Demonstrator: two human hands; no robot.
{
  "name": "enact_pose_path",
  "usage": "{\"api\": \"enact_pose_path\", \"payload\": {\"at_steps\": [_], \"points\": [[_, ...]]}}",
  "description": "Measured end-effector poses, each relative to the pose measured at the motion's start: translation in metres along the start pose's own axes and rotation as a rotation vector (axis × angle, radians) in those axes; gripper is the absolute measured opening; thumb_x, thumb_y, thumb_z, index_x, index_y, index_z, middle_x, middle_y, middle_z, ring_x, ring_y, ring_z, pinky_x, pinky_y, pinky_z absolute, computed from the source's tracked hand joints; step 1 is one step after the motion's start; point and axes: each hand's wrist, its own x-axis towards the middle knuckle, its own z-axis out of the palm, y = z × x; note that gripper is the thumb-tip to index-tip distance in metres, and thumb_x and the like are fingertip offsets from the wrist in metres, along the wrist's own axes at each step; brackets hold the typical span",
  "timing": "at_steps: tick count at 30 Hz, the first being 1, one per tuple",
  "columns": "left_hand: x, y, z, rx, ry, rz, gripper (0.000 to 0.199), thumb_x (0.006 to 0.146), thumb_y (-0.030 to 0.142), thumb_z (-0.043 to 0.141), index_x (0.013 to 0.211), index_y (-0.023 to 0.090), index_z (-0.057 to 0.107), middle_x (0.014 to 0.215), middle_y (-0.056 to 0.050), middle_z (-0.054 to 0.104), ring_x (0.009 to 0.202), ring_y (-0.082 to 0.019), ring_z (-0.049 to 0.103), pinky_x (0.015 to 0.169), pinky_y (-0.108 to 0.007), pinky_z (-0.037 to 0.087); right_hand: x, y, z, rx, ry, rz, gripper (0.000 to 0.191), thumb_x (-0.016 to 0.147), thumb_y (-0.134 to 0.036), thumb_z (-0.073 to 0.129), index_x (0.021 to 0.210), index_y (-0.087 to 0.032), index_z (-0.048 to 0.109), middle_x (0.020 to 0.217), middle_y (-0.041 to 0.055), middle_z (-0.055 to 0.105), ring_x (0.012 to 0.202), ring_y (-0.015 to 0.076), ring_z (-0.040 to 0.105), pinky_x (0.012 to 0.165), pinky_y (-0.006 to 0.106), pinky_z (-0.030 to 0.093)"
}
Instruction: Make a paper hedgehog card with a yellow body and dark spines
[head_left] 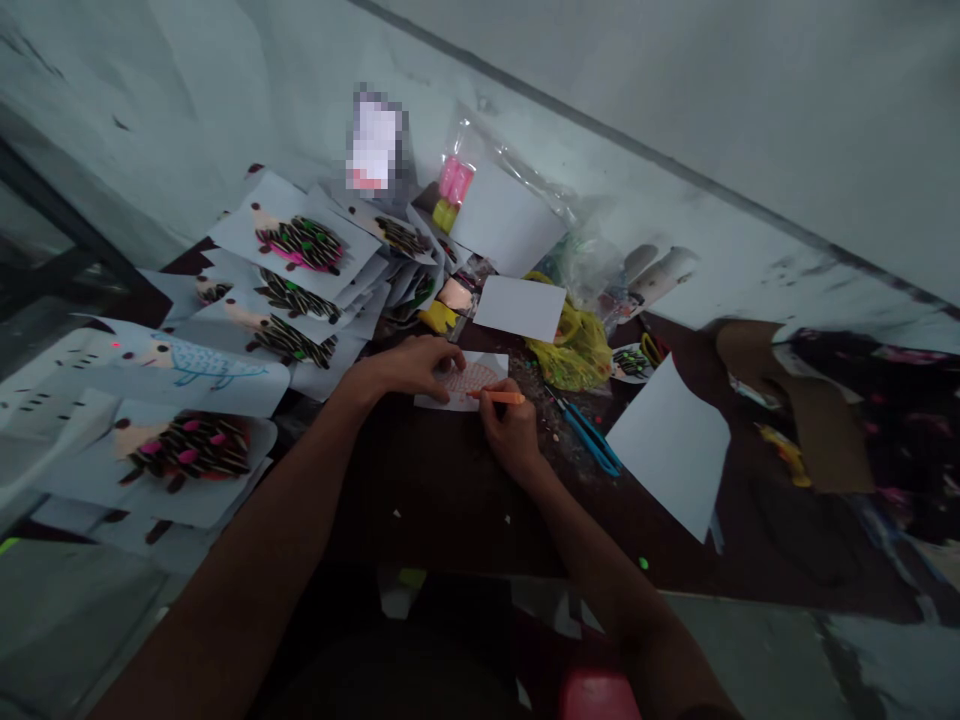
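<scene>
On the dark table before me lies a small white paper (495, 366) with an orange-brown line drawing on it. My right hand (510, 428) grips an orange pen (504, 397), its tip on the drawing. At the paper's left side rests my left hand (417, 366), thumb and fingers apart, touching the sheet and holding nothing. Blue-handled scissors or tweezers (589, 435) lie just right of my right hand. Behind the drawing is a blank white card (520, 307), and beside it a crumpled yellow plastic bag (574, 350).
Stacked sheets with hedgehog collages (300, 243) cover the left side, near a blue fish-like drawing (214, 365). To the right are a large white sheet (671, 445) and a brown cardboard piece (821, 425). A clear bag (517, 160) leans on the wall.
</scene>
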Motion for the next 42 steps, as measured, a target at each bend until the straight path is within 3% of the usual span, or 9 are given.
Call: {"api": "enact_pose_path", "payload": {"at_steps": [20, 27, 42], "points": [[0.001, -0.001, 0.001, -0.008, -0.007, -0.019, 0.053, 0.067, 0.033, 0.075, 0.118, 0.022, 0.068, 0.113, -0.005, 0.070, 0.102, -0.025, 0.062, 0.088, -0.033, 0.044, -0.001, -0.004, 0.000, 0.042, -0.009, -0.010, 0.018, 0.091, -0.032, 0.054, 0.077, -0.023, 0.059, 0.070, 0.0011, 0.067, 0.059, 0.0147, 0.063, 0.060, 0.026, 0.050], [0.000, 0.000, 0.000, 0.009, -0.013, -0.021, 0.053, 0.067, 0.034, 0.075, 0.119, 0.023, 0.068, 0.113, -0.004, 0.070, 0.104, -0.025, 0.062, 0.090, -0.033, 0.044, 0.001, -0.003, -0.010, -0.001, 0.101, 0.034, 0.019, 0.091, -0.031, 0.053, 0.074, -0.023, 0.057, 0.068, 0.0011, 0.065, 0.058, 0.0151, 0.061, 0.058, 0.027, 0.047], [-0.001, 0.011, -0.002, 0.064, -0.008, -0.029, 0.057, 0.067, 0.038, 0.079, 0.122, 0.024, 0.068, 0.113, -0.005, 0.072, 0.103, -0.026, 0.063, 0.090, -0.033, 0.045, -0.003, 0.002, -0.018, 0.005, 0.103, 0.040, 0.018, 0.093, -0.032, 0.051, 0.079, -0.023, 0.059, 0.076, 0.0017, 0.068, 0.068, 0.0162, 0.064, 0.066, 0.028, 0.050]]}}
